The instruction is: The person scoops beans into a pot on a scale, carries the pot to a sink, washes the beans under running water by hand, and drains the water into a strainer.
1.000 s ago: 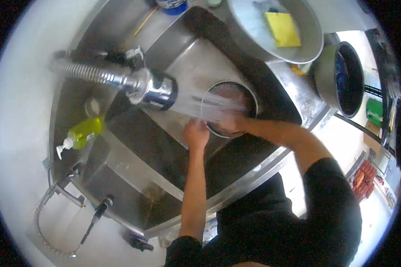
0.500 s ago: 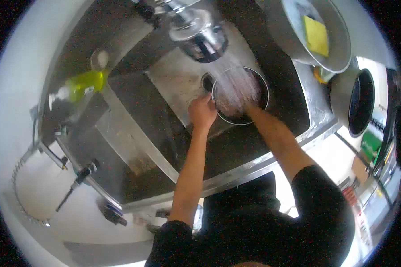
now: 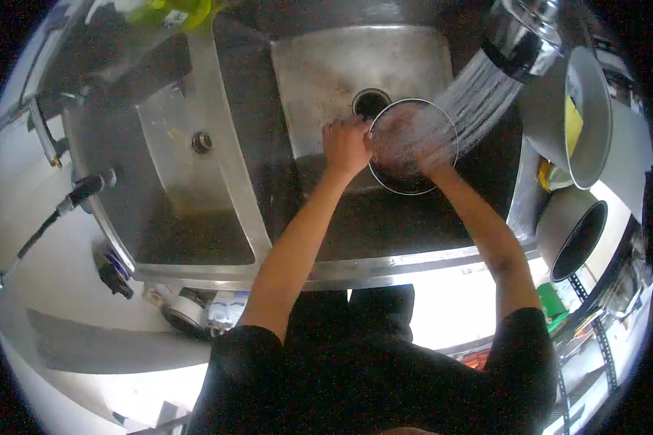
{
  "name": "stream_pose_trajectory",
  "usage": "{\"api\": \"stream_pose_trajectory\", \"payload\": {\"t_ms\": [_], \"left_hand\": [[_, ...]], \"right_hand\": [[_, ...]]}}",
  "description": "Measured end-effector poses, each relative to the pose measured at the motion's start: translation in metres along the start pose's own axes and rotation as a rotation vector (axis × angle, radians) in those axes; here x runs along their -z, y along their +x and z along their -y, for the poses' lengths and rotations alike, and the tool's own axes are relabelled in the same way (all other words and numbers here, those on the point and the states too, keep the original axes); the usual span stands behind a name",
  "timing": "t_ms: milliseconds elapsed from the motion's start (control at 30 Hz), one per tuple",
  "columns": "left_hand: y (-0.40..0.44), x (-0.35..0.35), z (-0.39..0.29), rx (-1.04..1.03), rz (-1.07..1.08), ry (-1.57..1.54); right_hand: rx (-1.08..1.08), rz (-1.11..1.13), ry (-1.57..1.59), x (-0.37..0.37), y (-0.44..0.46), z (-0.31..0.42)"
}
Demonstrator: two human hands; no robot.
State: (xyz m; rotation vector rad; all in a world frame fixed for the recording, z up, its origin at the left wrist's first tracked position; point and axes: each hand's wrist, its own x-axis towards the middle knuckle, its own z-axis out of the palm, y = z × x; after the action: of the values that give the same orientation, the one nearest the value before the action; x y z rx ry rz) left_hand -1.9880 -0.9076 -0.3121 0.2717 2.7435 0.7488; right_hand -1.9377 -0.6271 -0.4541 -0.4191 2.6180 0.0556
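A round metal bowl point(image 3: 395, 177) with a thin bright rim sits in the right sink basin, beside the drain point(image 3: 371, 104). My left hand point(image 3: 347, 147) grips the bowl's left rim, fingers curled over the edge. Inside the bowl, toward its right side, is my right hand point(image 3: 429, 156), whose fingers are hidden by spray and motion blur. Water streams from a chrome shower-style faucet head point(image 3: 522, 43) at the upper right into the bowl. The bowl's contents cannot be made out through the water.
A left basin point(image 3: 189, 159) lies past the steel divider point(image 3: 236, 152). A large pot point(image 3: 591, 109) with a yellow sponge point(image 3: 573, 125) and a second pot point(image 3: 569, 235) stand at the right. A yellow-green bottle point(image 3: 174, 11) is at the top left, a black-handled sprayer point(image 3: 83, 192) below it.
The view has turned, so the faucet head now appears farther right and the left basin shows more fully. My left hand still holds the bowl's rim; my right hand stays inside it.
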Motion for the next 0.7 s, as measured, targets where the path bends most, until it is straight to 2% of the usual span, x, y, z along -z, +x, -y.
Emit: {"api": "stream_pose_trajectory", "payload": {"t_ms": [67, 133, 233, 333, 400, 533, 600, 700], "left_hand": [[-0.001, 0.001, -0.001, 0.017, -0.007, -0.036], [-0.002, 0.007, -0.001, 0.036, 0.014, -0.056], [-0.002, 0.005, 0.001, 0.043, 0.042, -0.052], [-0.002, -0.002, 0.001, 0.005, -0.015, -0.021], [-0.002, -0.001, -0.003, -0.011, -0.066, -0.031], [0.002, 0.005, -0.008, 0.052, 0.104, 0.011], [0.005, 0.006, -0.007, 0.084, 0.171, 0.013], [0.002, -0.001, -0.004, 0.072, 0.104, 0.021]], "right_hand": [[-0.017, -0.021, 0.050, 0.024, 0.011, 0.006], [0.013, -0.141, 0.125, 0.091, 0.013, 0.041], [0.178, -0.221, 0.146, 0.153, 0.004, 0.090], [0.471, -0.131, -0.090, 0.111, -0.009, 0.077], [0.453, -0.115, -0.033, 0.075, -0.014, 0.049], [0.349, -0.075, 0.001, 0.052, -0.007, 0.016], [0.295, -0.095, 0.006, 0.048, -0.010, 0.023], [0.249, -0.117, -0.003, 0.047, -0.005, 0.029]]}}
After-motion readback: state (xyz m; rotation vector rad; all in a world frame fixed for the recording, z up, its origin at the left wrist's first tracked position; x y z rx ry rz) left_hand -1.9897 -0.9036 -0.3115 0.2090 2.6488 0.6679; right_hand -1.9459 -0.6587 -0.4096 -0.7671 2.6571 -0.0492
